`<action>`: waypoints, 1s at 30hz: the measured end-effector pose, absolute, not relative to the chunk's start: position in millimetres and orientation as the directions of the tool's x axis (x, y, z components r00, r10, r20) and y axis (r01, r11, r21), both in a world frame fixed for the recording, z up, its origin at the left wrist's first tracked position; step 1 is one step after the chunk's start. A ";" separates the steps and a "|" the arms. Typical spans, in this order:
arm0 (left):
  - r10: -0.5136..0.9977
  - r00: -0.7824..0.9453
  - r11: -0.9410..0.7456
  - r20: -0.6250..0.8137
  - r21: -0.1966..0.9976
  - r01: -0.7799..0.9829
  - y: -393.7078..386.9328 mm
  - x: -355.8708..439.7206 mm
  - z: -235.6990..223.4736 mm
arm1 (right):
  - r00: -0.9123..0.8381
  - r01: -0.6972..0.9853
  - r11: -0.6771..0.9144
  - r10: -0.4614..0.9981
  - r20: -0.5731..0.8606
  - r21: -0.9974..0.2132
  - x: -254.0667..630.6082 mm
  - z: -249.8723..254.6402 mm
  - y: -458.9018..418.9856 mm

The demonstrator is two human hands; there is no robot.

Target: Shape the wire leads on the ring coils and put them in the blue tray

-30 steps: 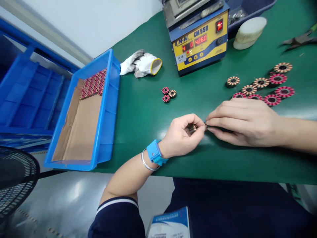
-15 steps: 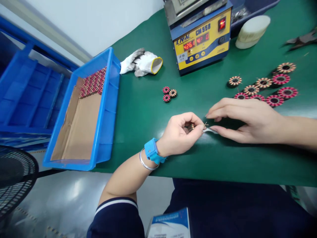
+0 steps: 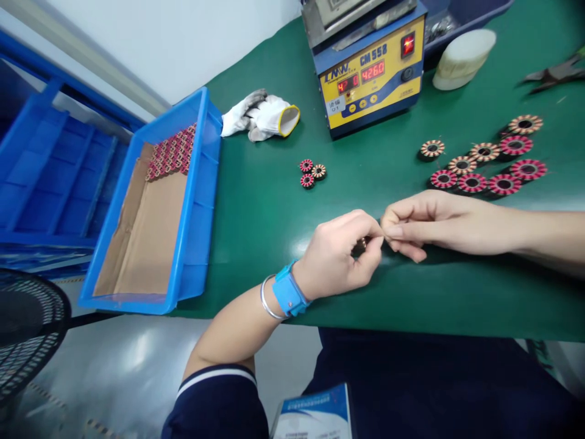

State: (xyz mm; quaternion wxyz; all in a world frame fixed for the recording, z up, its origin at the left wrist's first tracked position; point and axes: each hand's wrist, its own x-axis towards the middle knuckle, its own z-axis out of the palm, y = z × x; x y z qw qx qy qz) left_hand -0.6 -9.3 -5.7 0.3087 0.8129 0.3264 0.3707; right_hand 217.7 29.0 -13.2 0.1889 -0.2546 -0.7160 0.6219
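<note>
My left hand, with a blue watch and a silver bangle at its wrist, is closed around a small wound motor stator. Only a bit of the stator's copper winding shows between the fingers. My right hand meets the left fingertips from the right, thumb and forefinger pinched together; whatever lies in that pinch is too small and covered to make out. Just beyond the right hand stand several stators with pink or copper-coloured windings. Three smaller stators are grouped farther left on the green tabletop.
A blue bin at left holds rows of stators on cardboard. White gloves lie behind it. At the back stands a yellow-fronted CM558 heating unit with lit digits. Right of it are a whitish oval block and pliers.
My right hand has gone from spread fingers to a pinch against the left fingertips. The wire ends and white strip seen between the hands are now covered. My left hand shifted slightly right.
</note>
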 end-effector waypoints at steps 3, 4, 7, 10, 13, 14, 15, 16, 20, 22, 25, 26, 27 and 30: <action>0.870 0.466 -0.311 0.162 0.913 0.264 -7.4 -1.1 -1.6 | -0.704 0.121 0.509 0.650 0.288 -0.852 223.0 -18.1 31.0; 0.886 0.458 -0.208 0.074 0.945 0.251 -6.8 -1.0 -0.5 | -0.665 0.144 0.676 0.607 0.435 -0.723 224.7 -20.7 30.7; 0.888 0.457 -0.052 -0.057 0.974 0.222 -6.2 -0.5 0.8 | -0.635 0.232 0.919 0.391 0.666 -0.318 226.9 -26.7 27.9; 0.881 0.465 -0.228 0.086 0.939 0.257 -7.4 0.0 -1.7 | -0.647 0.244 0.919 0.393 0.654 -0.310 223.2 -26.0 23.6; 0.780 0.503 -0.572 0.373 0.751 0.329 -8.6 -0.1 -6.3 | -0.654 0.204 0.612 0.666 0.359 -0.764 216.4 -21.2 20.7; 0.743 0.515 -0.636 0.428 0.691 0.343 -8.7 -0.1 -7.6 | -0.672 0.189 0.417 0.715 0.193 -0.889 214.6 -20.0 20.5; 0.728 0.516 -0.659 0.451 0.667 0.348 -8.7 -0.1 -8.3 | -0.689 0.180 0.236 0.723 0.049 -0.955 213.6 -19.3 20.5; 0.742 0.504 -0.642 0.443 0.685 0.343 -8.5 -0.1 -8.6 | -0.699 0.182 0.119 0.714 -0.043 -0.976 213.4 -19.1 20.9; 0.885 0.446 -0.262 0.135 0.935 0.238 -6.9 -0.1 -4.8 | -0.640 0.199 0.590 0.683 0.352 -0.783 220.4 -22.9 23.9; 0.894 0.447 -0.068 -0.034 0.976 0.209 -6.4 -0.1 -2.5 | -0.626 0.235 0.876 0.468 0.624 -0.420 225.0 -25.2 25.2; 0.889 0.455 -0.064 -0.047 0.972 0.224 -7.0 -0.5 -2.2 | -0.660 0.259 0.949 0.310 0.685 -0.180 226.8 -25.3 25.7; 0.889 0.457 -0.158 0.030 0.956 0.246 -7.6 -0.7 -3.0 | -0.660 0.260 0.935 0.355 0.662 -0.243 225.7 -24.3 25.5; 0.875 0.464 -0.292 0.138 0.916 0.276 -8.2 -0.8 -4.1 | -0.653 0.261 0.890 0.448 0.611 -0.373 223.8 -22.7 25.3; 0.736 0.515 -0.656 0.440 0.652 0.380 -9.9 -1.0 -7.0 | -0.680 0.217 0.438 0.709 0.187 -0.872 217.4 -16.7 24.8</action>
